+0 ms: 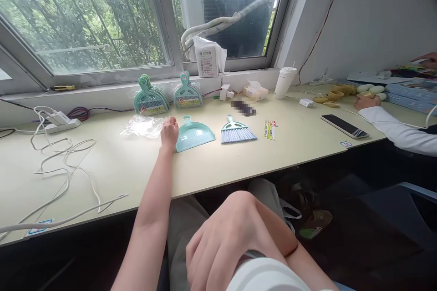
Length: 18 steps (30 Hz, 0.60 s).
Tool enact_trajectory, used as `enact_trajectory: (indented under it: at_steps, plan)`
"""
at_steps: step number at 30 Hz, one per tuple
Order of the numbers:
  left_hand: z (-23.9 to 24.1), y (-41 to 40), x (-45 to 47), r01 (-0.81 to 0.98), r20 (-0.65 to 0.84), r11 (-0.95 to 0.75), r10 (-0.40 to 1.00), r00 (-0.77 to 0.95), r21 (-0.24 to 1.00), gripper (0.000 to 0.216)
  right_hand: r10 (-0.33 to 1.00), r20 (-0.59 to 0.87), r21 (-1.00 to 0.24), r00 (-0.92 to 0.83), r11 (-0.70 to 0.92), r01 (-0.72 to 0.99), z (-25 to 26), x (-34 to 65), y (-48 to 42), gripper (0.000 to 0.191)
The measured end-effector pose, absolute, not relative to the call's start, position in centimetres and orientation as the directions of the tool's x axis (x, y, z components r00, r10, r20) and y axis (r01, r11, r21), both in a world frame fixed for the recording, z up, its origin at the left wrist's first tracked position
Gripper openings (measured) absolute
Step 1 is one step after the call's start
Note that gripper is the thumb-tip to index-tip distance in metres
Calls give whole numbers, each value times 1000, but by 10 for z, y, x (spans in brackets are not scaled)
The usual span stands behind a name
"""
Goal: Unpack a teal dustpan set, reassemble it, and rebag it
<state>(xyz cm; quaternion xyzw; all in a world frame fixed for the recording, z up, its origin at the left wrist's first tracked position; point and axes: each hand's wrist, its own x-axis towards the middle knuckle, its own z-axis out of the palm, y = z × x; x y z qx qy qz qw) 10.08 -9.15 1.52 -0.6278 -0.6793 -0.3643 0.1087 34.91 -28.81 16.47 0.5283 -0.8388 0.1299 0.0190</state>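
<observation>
Left hand at the teal dustpan, right hand idle in the lap.

Left hand (pixel 169 132) reaches across the pale desk (pixel 112 168), fingers loosely curled together, resting just left of the small teal plastic dustpan (pixel 194 135); touching it or only beside it, cannot tell. Crumpled clear plastic wrapper (pixel 143 126) lies further left of the dustpan; the blue-bristled hand brush (pixel 236 132) lies to its right, apart. Right hand (pixel 235 241) rests low, fingers bent over a white rounded object, grip unclear. Judged: unpacking stage; next move needs a firm hold on the dustpan's edge.
</observation>
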Motion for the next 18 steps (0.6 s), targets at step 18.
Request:
enact_trajectory:
  at_steps: [18]
  plan:
    - [17, -95, 102, 949, 595, -55, 790, -149, 310, 12, -808, 121, -428, -577, 481, -765, 153, 351, -292, 61]
